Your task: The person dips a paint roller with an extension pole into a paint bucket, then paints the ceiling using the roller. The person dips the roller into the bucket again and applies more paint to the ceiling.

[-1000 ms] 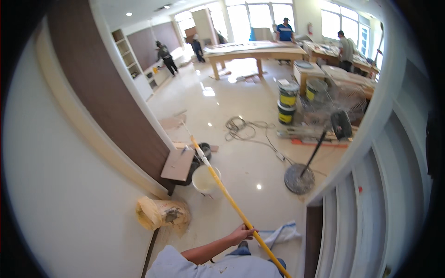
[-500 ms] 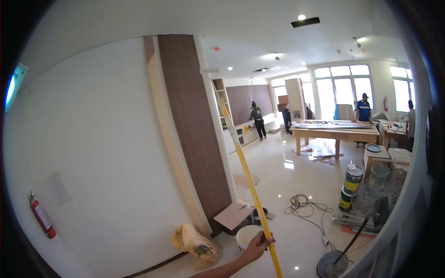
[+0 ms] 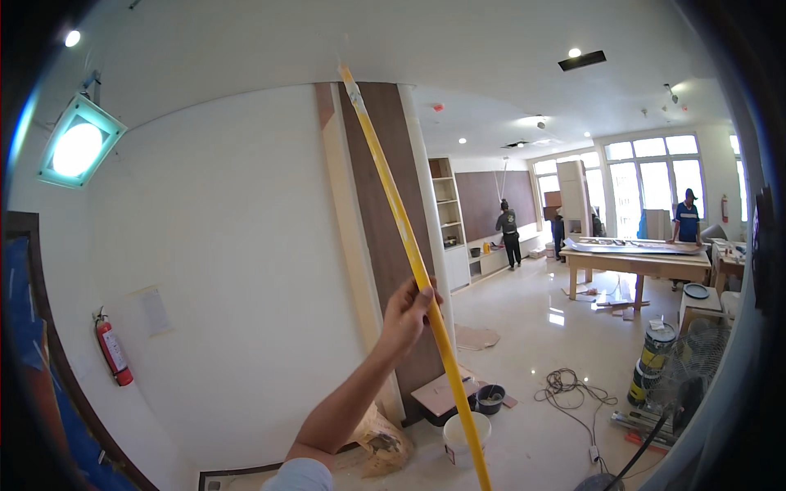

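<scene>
While the left hand (image 3: 409, 315) grips the yellow pole (image 3: 393, 196) in the head view, fingers wrapped round it just below the centre, the right hand is out of the picture. Counting hours from that left hand, the pole's whitish tip is between 11 and 12, beside the line where wall (image 3: 237, 245) meets ceiling (image 3: 246, 49); whether it touches cannot be told. Its lower part runs towards 5, crossing in front of a white bucket (image 3: 458, 438) and leaving by the bottom edge.

Behind the pole's upper half stands a brown panel (image 3: 377, 164), edged by a cream strip on its 9 o'clock side. Around 10 hangs a lit lamp (image 3: 79, 150); near 9, an extinguisher (image 3: 112, 348) is on the wall.

Low down, a paper bag (image 3: 385, 442) lies between 6 and 7, by the wall's foot. Between 4 and 5, a black tub (image 3: 490, 398) sits just beside a tilted board (image 3: 442, 394). Shiny floor (image 3: 524, 348) stretches from there to a coiled cable (image 3: 565, 385) at 4. A fan (image 3: 692, 360) borders it just past 3, a table (image 3: 639, 255) between 2 and 3.
</scene>
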### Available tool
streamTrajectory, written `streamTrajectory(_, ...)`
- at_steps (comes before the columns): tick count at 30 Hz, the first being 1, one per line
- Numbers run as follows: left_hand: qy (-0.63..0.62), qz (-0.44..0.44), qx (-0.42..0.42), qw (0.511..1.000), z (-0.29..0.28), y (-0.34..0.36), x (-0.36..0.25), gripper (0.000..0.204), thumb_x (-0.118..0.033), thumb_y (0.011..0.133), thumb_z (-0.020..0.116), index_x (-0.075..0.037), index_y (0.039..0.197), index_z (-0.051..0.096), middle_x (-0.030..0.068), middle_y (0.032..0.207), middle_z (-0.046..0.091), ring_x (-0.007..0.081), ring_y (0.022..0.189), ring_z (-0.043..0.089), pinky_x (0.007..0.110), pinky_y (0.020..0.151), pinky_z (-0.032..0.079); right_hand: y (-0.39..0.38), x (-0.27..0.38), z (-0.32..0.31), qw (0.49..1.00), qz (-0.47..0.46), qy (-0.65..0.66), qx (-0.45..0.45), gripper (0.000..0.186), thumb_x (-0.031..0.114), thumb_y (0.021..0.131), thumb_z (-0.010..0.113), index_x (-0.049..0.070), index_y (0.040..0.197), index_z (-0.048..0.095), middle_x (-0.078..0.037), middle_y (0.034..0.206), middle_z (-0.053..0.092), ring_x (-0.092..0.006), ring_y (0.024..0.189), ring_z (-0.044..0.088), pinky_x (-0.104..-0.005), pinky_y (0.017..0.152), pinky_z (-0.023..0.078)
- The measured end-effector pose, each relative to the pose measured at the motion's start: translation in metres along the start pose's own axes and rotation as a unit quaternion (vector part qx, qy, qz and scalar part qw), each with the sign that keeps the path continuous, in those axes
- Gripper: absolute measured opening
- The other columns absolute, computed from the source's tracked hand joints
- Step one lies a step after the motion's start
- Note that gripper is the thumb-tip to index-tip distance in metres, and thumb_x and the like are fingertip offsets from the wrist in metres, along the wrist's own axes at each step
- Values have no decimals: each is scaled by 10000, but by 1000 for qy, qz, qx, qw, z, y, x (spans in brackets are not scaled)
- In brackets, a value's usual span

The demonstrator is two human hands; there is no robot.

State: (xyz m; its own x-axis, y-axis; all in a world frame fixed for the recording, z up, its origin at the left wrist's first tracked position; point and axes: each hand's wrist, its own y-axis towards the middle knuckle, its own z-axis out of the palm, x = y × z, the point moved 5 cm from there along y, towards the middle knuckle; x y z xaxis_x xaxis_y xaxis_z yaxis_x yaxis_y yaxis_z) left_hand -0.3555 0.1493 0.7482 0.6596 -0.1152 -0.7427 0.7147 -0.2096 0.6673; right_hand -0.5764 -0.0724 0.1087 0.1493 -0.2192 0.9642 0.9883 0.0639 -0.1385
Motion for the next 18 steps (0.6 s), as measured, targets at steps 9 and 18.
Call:
streamTrajectory(9,124,69,-59,988,-24,13,-103,450,-350,1118,462,-40,1423,581,53,994,689,116,790,630,296,714,525,-3,135,48,950,-263,-148,-84,498,474,1021,618,78,729,544,-3,563,460,-99,532,432,-339,479,341)
streamTrajectory(18,162,109,-62,979,-23,-41,-113,274,-266,1105,524,-26,1133,653,-4,849,634,49,689,558,231,615,478,2,190,103,926,-346,-145,-49,396,350,1062,570,91,764,544,-22,524,440,-170,467,438,-345,457,325)
